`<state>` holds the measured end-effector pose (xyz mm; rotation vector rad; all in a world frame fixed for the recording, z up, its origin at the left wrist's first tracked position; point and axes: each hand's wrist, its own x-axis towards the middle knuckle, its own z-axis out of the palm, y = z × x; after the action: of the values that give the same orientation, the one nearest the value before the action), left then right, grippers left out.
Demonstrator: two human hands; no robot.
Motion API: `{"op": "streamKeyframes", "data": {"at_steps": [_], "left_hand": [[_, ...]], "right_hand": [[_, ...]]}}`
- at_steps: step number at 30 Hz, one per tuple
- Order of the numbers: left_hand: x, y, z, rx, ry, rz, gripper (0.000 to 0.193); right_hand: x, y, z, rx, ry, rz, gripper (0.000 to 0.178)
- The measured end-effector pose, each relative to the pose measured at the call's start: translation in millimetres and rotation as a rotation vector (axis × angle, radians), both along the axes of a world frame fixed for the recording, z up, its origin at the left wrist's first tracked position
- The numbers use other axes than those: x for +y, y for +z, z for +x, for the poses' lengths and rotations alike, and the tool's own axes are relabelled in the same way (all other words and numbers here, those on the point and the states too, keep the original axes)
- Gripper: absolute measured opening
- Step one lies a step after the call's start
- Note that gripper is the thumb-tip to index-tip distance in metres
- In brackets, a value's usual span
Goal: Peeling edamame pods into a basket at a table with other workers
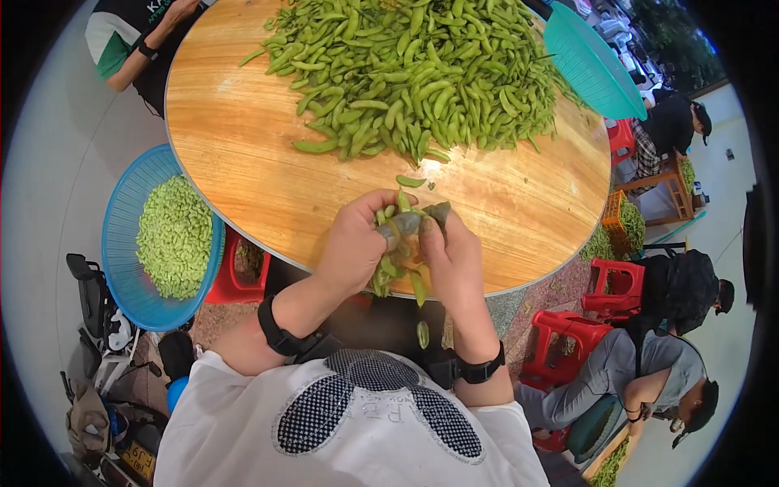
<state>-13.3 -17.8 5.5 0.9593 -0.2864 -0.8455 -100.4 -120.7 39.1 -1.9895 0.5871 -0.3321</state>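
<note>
Near the table's front edge, my left hand [353, 243] is closed around several green soybean pods [381, 280], which poke out between and below its fingers. My right hand [454, 260] meets it, thumb and fingers pinched together over the pods. Greyish covers sit on some fingertips, and they hide exactly what the right fingers grip. Below the hands, past the table edge, a single pod [423, 334] appears in mid-air. Just beyond my fingers, one loose pod [411, 181] lies on the wood. A large heap of soybean pods [430, 81] covers the far part of the round wooden table [235, 146].
A blue basket [118, 219] of shelled green beans stands left of the table, beside a red stool [243, 276]. At the far right, a teal basket [588, 61] tilts over the edge. Other people sit at right near red stools [560, 337]; another person's arm [138, 65] shows far left.
</note>
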Motion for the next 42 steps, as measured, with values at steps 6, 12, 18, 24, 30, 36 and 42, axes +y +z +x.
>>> {"op": "streamKeyframes", "data": {"at_steps": [6,12,18,24,30,36,42], "left_hand": [[-5.9,-8.2,2.2,0.148,0.095,0.057,0.046],[-1.4,14.8,4.7,-1.030,0.181,0.343,0.054],[7.1,13.9,15.1,-0.684,-0.074,0.180,0.057],[10.8,10.0,18.9,-0.329,-0.176,0.059,0.048],[9.0,7.1,14.4,-1.180,0.080,0.074,0.042],[11.1,7.1,15.1,-1.140,0.116,0.004,0.030],[22.4,-1.7,23.5,-0.854,-0.008,0.124,0.026]], "right_hand": [[3.2,-20.3,6.8,-0.124,0.036,-0.276,0.013],[-22.1,-9.0,20.4,-0.153,-0.121,0.491,0.012],[-14.2,-15.4,14.5,-0.279,0.017,0.693,0.013],[-1.9,-18.1,15.7,-0.378,0.017,0.749,0.015],[-1.6,-19.8,12.8,-0.321,-0.104,1.035,0.012],[5.7,-14.3,13.1,-0.383,-0.130,1.250,0.009],[7.9,-8.6,9.2,-0.421,-0.021,0.974,0.010]]}}
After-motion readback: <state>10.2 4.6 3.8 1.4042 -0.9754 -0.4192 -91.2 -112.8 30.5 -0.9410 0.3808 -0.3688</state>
